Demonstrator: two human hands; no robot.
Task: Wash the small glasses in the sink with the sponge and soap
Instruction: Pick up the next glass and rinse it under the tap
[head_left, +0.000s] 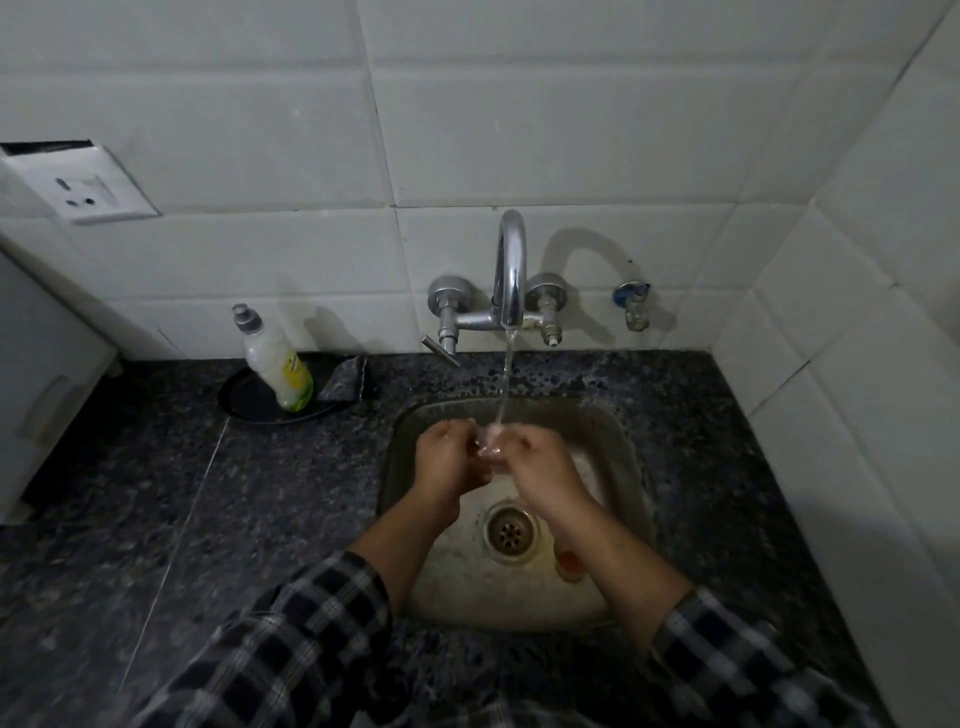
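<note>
Head view: I see small glass in middle, held over sink, right under water from tap. Fingers of left hand and right hand curl round it, one each side. Picture blurry there, so I cannot tell which fingers pinch. I think glass is light, hard, wet, very slippy, and breaks easy on steel. Best hold round its side, thumb against fingers, not by thin rim. Far left, soap bottle stands on dark plate; dark pad beside it may be sponge.
</note>
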